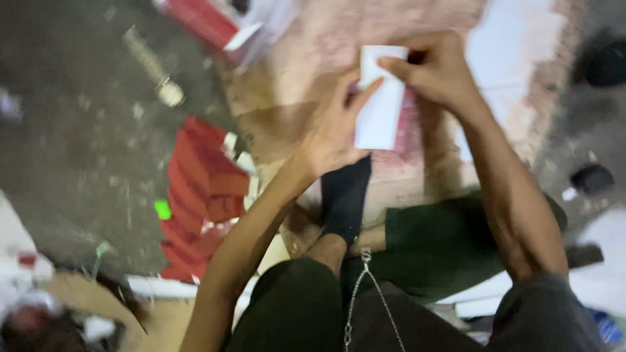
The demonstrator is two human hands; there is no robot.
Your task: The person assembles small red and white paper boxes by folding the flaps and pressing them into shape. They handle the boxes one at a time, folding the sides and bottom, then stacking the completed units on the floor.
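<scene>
Both hands meet on 1 small white card sleeve [380, 104], held upright above a worn pinkish board [306, 78] that lies on the floor. The right hand [435, 68] pinches the upper edge of the sleeve between thumb and forefinger; the left hand [332, 133] supports its lower left side, fingers pressed flat against the face. The sleeve looks like thin, smooth, matte card, rectangular and only partly formed: its upper end appears folded over, while the lower end shows no flap, though motion blur hides the detail. Judged from this, shaping of the piece is under way and not complete. Left of the forearms, a stack of flat red cartons [199, 195] with white edges rests on the grey, littered floor [78, 163], and it appears glossy. A red-and-white box [215, 23] sits at the top edge. A thin metal chain [365, 287] hangs over dark trousers [306, 313] near 1 black sock [345, 195].
</scene>
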